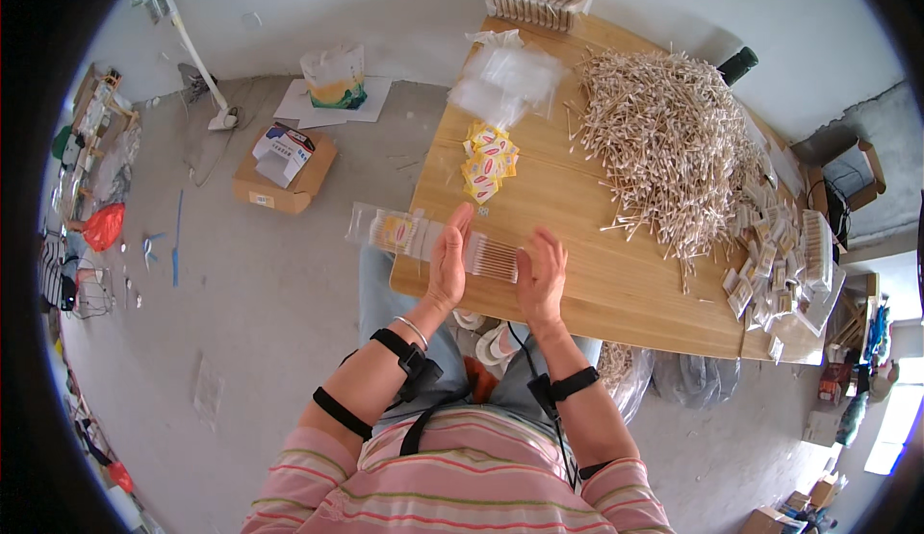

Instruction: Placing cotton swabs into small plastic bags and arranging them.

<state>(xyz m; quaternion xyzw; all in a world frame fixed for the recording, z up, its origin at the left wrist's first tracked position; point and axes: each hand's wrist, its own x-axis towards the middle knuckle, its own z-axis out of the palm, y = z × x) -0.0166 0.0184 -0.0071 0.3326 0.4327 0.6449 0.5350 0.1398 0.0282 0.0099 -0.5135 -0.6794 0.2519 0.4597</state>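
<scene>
My left hand (449, 263) and right hand (544, 279), both uncurled, flank a swab row (496, 260) at the wooden table (568, 221); a cardboard box (276, 196) sits on the grey floor (260, 342).

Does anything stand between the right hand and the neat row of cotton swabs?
Nothing visible does. The right hand is at the right end of the swab row, the left hand by its left end; the loose swab pile lies farther right.

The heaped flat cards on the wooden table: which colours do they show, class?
The flat cards are yellow, white and red, in the head view.
</scene>
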